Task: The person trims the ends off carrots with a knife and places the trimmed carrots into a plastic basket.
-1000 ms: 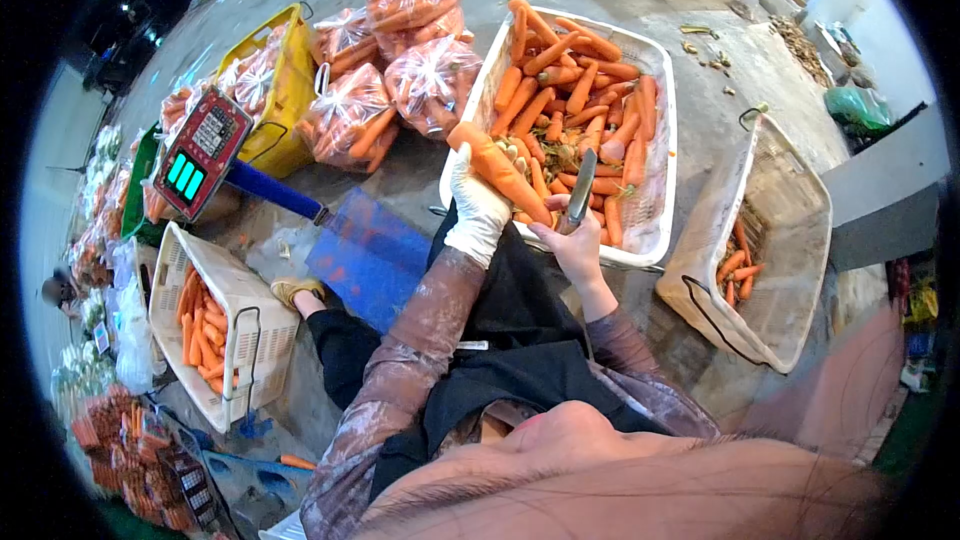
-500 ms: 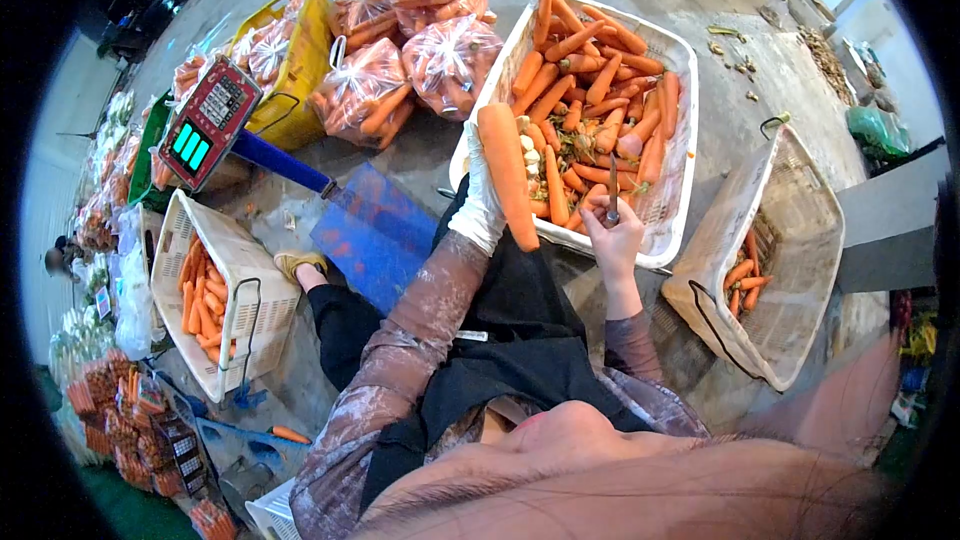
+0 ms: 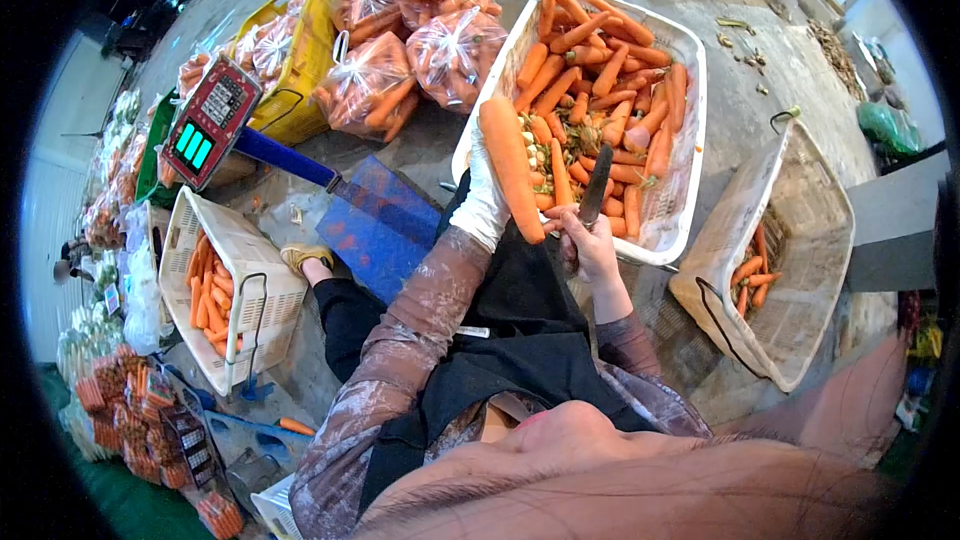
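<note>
A big carrot [image 3: 509, 162] is gripped in my left hand [image 3: 482, 205], which wears a white glove; its thick end points away from me. My right hand [image 3: 591, 245] is bare and closed around the handle of a knife [image 3: 597, 188]. The dark blade slants up over the crate, its flat side showing. My right fingertips are close to the carrot's lower end; whether they touch it I cannot tell. Just beyond both hands, many loose carrots [image 3: 625, 70] and some pale cut pieces fill a white plastic crate [image 3: 690, 155].
On the right, a tilted crate [image 3: 815, 240] holds a few carrots. Another crate of carrots [image 3: 275, 305] stands left, near a blue scale platform [image 3: 375, 225] with its red display [image 3: 213, 120]. Bagged carrots [image 3: 455, 55] and a yellow crate [image 3: 310, 55] are at the back left.
My right hand has moved left and slightly toward me, nearer the carrot's lower end. The knife has turned so its blade shows broader. My left hand keeps hold of the carrot.
</note>
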{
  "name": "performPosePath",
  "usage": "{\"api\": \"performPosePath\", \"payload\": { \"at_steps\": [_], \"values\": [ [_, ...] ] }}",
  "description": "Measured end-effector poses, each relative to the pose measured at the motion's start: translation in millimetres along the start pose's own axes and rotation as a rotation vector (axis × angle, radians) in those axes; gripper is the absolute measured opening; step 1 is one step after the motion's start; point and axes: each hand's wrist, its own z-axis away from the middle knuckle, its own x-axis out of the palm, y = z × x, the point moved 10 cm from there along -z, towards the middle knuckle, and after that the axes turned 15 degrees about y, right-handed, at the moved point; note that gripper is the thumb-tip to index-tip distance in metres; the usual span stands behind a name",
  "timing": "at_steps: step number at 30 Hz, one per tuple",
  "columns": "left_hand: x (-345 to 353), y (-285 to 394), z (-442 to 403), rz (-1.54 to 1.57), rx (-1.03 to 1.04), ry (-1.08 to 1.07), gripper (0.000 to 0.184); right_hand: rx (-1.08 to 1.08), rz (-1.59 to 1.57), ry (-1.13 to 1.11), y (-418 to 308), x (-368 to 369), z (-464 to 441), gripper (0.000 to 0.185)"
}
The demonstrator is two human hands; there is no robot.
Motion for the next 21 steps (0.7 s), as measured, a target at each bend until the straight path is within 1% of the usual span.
{"api": "performPosePath", "payload": {
  "at_steps": [1,2,3,5,9,11,15,17,18,19,20,21],
  "values": [
    [-8.5,0.5,-19.1,-0.021,0.064,-0.026,0.065,0.078,-0.08,-0.05,5.8,8.2,3.4,0.024],
    [-17.1,-0.7,-35.8,-0.042,0.129,-0.053,0.064,0.108,-0.105,-0.049,6.9,11.3,5.6,0.025],
    [-14.8,0.3,-34.2,-0.04,0.129,-0.054,0.064,0.107,-0.104,-0.049,6.1,14.2,6.9,0.025],
    [-16.9,2.6,-32.6,-0.064,0.147,0.02,0.062,0.16,-0.142,-0.043,9.7,17.5,9.0,0.022],
    [-8.7,1.2,-25.2,0.015,0.088,-0.015,0.062,0.153,-0.089,-0.073,13.6,18.8,8.3,0.022],
    [-4.9,-0.4,-8.8,0.051,0.027,0.029,0.062,0.163,-0.098,-0.06,13.9,17.9,7.6,0.021],
    [-8.0,-0.3,-18.7,0.092,0.053,0.038,0.061,0.175,-0.088,-0.007,28.0,5.0,-4.4,0.017],
    [-9.6,-3.5,-24.0,0.112,0.05,0.01,0.057,-0.3,0.328,0.215,8.8,-23.8,-24.2,0.018],
    [-6.2,-3.5,-21.2,0.112,0.049,0.008,0.057,-0.481,0.669,0.345,-28.4,-23.2,-15.4,0.024],
    [-2.0,5.4,-14.1,0.057,0.156,0.023,0.055,-0.483,0.669,0.349,-43.3,-22.8,-15.4,0.024],
    [2.3,14.3,-5.0,0.0,0.262,0.037,0.055,-0.73,0.948,0.391,-70.8,-13.9,-7.9,0.026],
    [4.1,14.1,1.9,-0.004,0.257,0.031,0.055,-0.975,1.229,0.429,-87.6,-1.2,0.2,0.028]
  ]
}}
